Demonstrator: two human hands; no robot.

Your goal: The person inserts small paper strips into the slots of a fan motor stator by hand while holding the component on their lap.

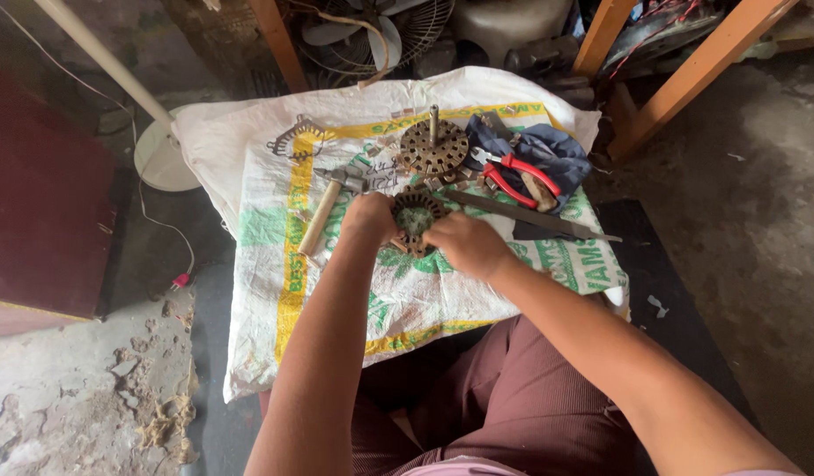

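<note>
Both hands grip a round wound stator (415, 217) over a sack-covered (336, 150) table: left hand (367, 217) and right hand (467, 244) closed on opp. rims. Rotor w/ shaft (433, 145) sits beyond, already out; hammer (323, 211) left, pliers (517, 174) right. Stator work looks unfinished.

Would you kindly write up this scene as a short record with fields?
Surface: white woven sack spread flat
Left hand: grips the round wound motor core
Right hand: grips the same core's other side
Left of hands: wooden-handled hammer
Behind hands: round metal rotor with shaft
Right side: red-handled pliers on dark cloth
</note>
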